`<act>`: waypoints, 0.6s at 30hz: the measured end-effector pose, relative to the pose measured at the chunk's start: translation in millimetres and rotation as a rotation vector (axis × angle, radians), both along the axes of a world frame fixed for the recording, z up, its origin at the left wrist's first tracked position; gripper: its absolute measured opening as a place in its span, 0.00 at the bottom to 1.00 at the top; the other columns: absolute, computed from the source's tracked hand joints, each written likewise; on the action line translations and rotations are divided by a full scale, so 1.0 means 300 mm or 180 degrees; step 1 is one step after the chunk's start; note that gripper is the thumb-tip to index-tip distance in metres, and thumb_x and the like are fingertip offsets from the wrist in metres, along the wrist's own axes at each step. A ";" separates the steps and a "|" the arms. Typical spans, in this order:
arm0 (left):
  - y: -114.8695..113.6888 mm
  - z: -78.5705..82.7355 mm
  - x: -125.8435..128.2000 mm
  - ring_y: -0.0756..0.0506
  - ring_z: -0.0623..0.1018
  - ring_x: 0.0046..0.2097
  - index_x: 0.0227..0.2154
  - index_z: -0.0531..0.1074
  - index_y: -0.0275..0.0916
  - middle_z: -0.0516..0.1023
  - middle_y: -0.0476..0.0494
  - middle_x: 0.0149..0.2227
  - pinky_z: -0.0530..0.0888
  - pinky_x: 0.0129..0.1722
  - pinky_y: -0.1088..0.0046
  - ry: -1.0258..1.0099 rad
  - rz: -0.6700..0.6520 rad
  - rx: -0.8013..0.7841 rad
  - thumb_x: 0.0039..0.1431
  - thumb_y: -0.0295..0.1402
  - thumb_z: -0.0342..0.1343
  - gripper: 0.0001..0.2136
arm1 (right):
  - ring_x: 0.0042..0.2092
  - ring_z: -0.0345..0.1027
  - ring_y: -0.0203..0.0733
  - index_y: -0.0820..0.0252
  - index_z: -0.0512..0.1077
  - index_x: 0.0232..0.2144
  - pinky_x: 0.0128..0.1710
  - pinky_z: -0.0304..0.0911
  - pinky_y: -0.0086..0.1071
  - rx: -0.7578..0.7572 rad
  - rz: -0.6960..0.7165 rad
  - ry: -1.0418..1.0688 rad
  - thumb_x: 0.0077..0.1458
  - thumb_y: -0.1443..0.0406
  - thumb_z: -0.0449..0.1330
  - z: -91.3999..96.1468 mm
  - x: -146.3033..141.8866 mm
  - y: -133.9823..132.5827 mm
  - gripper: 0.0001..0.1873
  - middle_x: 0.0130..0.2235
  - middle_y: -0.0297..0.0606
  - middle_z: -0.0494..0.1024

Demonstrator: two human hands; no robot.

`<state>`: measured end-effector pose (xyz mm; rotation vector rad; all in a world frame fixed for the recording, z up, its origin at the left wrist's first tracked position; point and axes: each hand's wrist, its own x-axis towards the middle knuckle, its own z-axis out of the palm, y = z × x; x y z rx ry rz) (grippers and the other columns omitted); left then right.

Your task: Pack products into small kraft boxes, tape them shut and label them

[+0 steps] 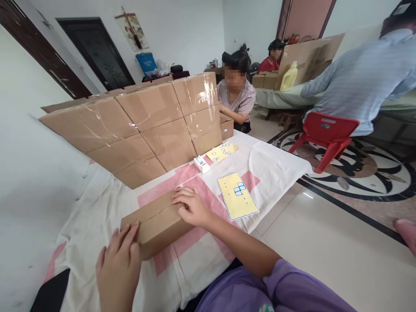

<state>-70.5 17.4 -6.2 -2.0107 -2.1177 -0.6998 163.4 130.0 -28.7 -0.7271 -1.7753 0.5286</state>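
Observation:
A small brown cardboard box lies on the white and pink cloth in front of me, its two top flaps closed along a middle seam. My left hand rests with fingers stretched flat against the box's near left end. My right hand presses on the box's right end, fingers curled over the flap edge. Just right of that hand lies a yellow sticker sheet with a few blue-and-white labels on it.
A wall of taped cardboard boxes stands across the back of the table. A small white device and a second yellow sheet lie beside it. Other people sit behind; a red chair stands on the patterned floor.

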 end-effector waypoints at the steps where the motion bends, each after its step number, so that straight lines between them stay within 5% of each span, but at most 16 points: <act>1: -0.007 0.004 0.028 0.30 0.61 0.70 0.62 0.67 0.47 0.69 0.36 0.65 0.55 0.67 0.38 0.0243 0.0015 -0.0008 0.67 0.38 0.42 0.23 | 0.59 0.70 0.45 0.57 0.76 0.37 0.62 0.58 0.45 0.0005 0.0015 -0.0043 0.49 0.74 0.56 0.001 0.003 -0.004 0.15 0.47 0.40 0.82; 6: -0.004 0.025 0.152 0.27 0.62 0.69 0.67 0.61 0.38 0.66 0.28 0.67 0.59 0.64 0.36 0.0585 -0.0201 -0.0061 0.67 0.45 0.45 0.29 | 0.62 0.67 0.45 0.58 0.77 0.40 0.63 0.59 0.44 0.0009 0.0215 0.0051 0.53 0.73 0.55 0.001 0.014 -0.021 0.15 0.51 0.43 0.81; 9: 0.008 0.020 0.162 0.28 0.63 0.69 0.65 0.64 0.42 0.66 0.31 0.67 0.62 0.64 0.39 0.0551 -0.0321 -0.0023 0.66 0.47 0.47 0.28 | 0.61 0.68 0.44 0.58 0.77 0.43 0.62 0.61 0.41 -0.0408 0.0494 0.0234 0.57 0.72 0.55 -0.002 0.064 0.027 0.15 0.52 0.42 0.81; 14: 0.020 0.003 0.108 0.30 0.65 0.68 0.60 0.71 0.51 0.70 0.39 0.65 0.58 0.66 0.38 0.0746 -0.0461 -0.0132 0.65 0.45 0.49 0.22 | 0.61 0.66 0.48 0.60 0.77 0.47 0.62 0.60 0.42 -0.1924 -0.0975 0.0297 0.65 0.68 0.51 0.020 0.250 0.316 0.15 0.52 0.43 0.78; 18: 0.024 -0.033 0.045 0.26 0.59 0.70 0.56 0.75 0.53 0.66 0.42 0.68 0.57 0.64 0.33 0.1247 -0.0782 -0.0390 0.64 0.33 0.47 0.21 | 0.54 0.71 0.50 0.63 0.73 0.51 0.54 0.69 0.46 -0.2760 -0.1161 -0.0034 0.66 0.60 0.60 0.038 0.339 0.553 0.16 0.54 0.43 0.75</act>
